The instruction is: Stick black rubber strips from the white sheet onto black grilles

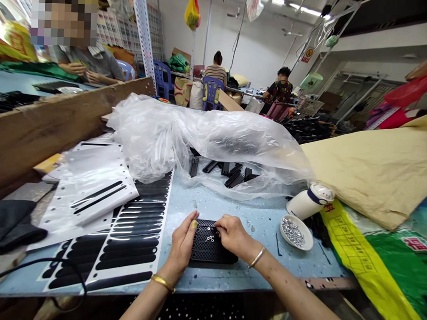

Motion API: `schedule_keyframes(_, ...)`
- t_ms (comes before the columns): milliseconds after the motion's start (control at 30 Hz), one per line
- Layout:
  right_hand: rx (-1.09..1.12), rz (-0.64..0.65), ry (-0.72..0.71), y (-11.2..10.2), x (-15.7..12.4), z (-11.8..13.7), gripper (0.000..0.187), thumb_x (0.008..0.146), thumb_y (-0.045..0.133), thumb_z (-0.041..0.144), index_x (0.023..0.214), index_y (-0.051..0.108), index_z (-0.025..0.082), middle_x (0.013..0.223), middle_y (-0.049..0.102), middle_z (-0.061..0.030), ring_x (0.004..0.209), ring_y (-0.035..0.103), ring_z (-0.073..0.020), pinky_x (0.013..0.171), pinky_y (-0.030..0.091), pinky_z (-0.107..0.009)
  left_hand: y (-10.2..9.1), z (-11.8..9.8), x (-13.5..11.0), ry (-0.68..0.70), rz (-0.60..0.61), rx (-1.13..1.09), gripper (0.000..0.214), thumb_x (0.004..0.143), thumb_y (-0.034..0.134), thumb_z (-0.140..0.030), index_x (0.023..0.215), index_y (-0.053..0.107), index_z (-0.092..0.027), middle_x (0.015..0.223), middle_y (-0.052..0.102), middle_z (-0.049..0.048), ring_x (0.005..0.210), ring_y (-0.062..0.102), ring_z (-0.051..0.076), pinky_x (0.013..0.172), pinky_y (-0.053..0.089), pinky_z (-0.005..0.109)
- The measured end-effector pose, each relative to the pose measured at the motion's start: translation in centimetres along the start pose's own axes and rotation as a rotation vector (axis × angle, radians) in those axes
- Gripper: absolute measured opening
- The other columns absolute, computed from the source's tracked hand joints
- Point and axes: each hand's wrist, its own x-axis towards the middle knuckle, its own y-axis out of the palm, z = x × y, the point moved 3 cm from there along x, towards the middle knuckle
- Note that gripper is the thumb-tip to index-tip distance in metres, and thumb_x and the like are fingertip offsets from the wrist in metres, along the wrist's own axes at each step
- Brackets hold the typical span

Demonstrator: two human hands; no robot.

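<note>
A black block full of small holes (210, 255) lies near the table's front edge, several small silvery rings (210, 238) scattered on its top. Along its left side my left hand (183, 237) grips the edge, with a yellow covering on the thumb. My right hand (234, 233) is over the block's upper right part, its thumb and fingertips pinched together; whatever is between them is hidden. A white bowl (309, 246) of small shiny metal pieces stands to the right of that hand.
Sheets of black strips (130, 236) and white sheets (94, 174) cover the left. Behind, clear plastic (214, 132) lies over black ribbed pieces (236, 175). A white bottle (305, 203) leans by the bowl. A wooden board (61, 119) borders the left; another person (94, 65) sits beyond it.
</note>
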Motion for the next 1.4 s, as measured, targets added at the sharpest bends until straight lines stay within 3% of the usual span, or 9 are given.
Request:
schedule_keyframes(300,0.092,-0.054,0.1,-0.6,0.3,-1.7,0.013,0.068,0.075,0.007,0.077,0.076,0.017,0.076,0.073,-0.0037,0.07,0.065,-0.0163,0.064,0.048,-0.024,-0.4,-0.4,1.0,0.01,0.081,0.107,0.057,0.088,0.042,-0.048,0.125,0.062,-0.011,0.128,0.066,0.0111,0.122,0.058,0.028,0.107,0.042,0.043)
schedule_keyframes(533,0.19,-0.101,0.121,-1.0,0.5,-1.9,0.012,0.062,0.077,0.007,0.071,0.074,0.015,0.065,0.07,-0.0015,0.056,0.062,-0.0132,0.053,0.047,-0.021,-0.9,-1.1,1.6,0.072,0.153,0.283,0.054,0.091,0.036,-0.044,0.125,0.063,-0.011,0.123,0.069,0.0098,0.115,0.063,0.026,0.099,0.049,0.038)
schedule_keyframes(700,0.16,-0.307,0.137,-6.5,-3.2,-4.4,0.007,0.074,0.068,0.021,0.077,0.073,0.018,0.07,0.071,-0.0021,0.064,0.065,-0.0159,0.059,0.051,-0.024,-0.1,-1.9,3.7,0.134,0.285,0.469,0.041,0.091,0.041,-0.031,0.12,0.067,-0.016,0.116,0.073,0.0083,0.108,0.066,0.026,0.096,0.05,0.037)
schedule_keyframes(833,0.038,-0.522,0.229,-12.2,-8.2,-10.0,0.025,0.075,0.062,0.04,0.072,0.071,0.017,0.067,0.071,-0.0055,0.06,0.065,-0.0201,0.057,0.051,-0.029,1.4,-2.6,7.6,0.149,0.483,0.644,0.024,0.09,0.055,-0.02,0.109,0.069,-0.015,0.104,0.073,0.0094,0.097,0.068,0.025,0.092,0.05,0.041)
schedule_keyframes(933,-0.062,-0.608,0.308,-13.9,-10.9,-14.2,0.031,0.071,0.061,0.045,0.06,0.068,0.017,0.055,0.067,-0.0063,0.048,0.061,-0.021,0.047,0.047,-0.03,2.6,-2.9,10.1,0.134,0.674,0.743,0.025,0.092,0.062,-0.028,0.112,0.063,-0.014,0.111,0.066,0.0079,0.095,0.066,0.022,0.084,0.054,0.042)
schedule_keyframes(1033,-0.134,-0.612,0.318,-13.5,-12.1,-16.7,0.03,0.07,0.059,0.044,0.06,0.07,0.018,0.057,0.068,-0.0075,0.049,0.062,-0.0225,0.049,0.047,-0.032,3.7,-2.8,11.2,0.12,0.802,0.803,0.031,0.092,0.061,-0.032,0.119,0.059,-0.016,0.122,0.061,0.0084,0.099,0.063,0.024,0.081,0.055,0.041)
schedule_keyframes(1167,-0.203,-0.618,0.289,-12.4,-12.5,-17.2,0.03,0.076,0.054,0.04,0.07,0.073,0.017,0.072,0.071,-0.012,0.063,0.066,-0.025,0.061,0.049,-0.035,4.5,-2.6,11.3,0.11,0.854,0.82,0.032,0.092,0.061,-0.031,0.12,0.059,-0.017,0.124,0.06,0.0086,0.101,0.063,0.024,0.082,0.055,0.041)
schedule_keyframes(1300,-0.217,-0.584,0.2,-10.3,-10.9,-13.9,0.03,0.084,0.05,0.034,0.074,0.073,0.017,0.072,0.068,-0.0108,0.069,0.064,-0.0231,0.066,0.048,-0.034,3.0,-3.0,10.5,0.121,0.78,0.784,0.023,0.091,0.062,-0.029,0.108,0.064,-0.013,0.105,0.067,0.0058,0.088,0.065,0.02,0.076,0.055,0.037)
schedule_keyframes(1400,-0.111,-0.373,0.024,-7.1,-8.2,-8.9,0.022,0.088,0.052,0.022,0.082,0.073,0.02,0.072,0.065,-0.0044,0.067,0.062,-0.0162,0.063,0.046,-0.025,1.2,-3.5,8.8,0.148,0.697,0.725,0.013,0.085,0.06,-0.018,0.087,0.071,-0.013,0.071,0.066,-0.0002,0.068,0.063,0.016,0.065,0.048,0.026)
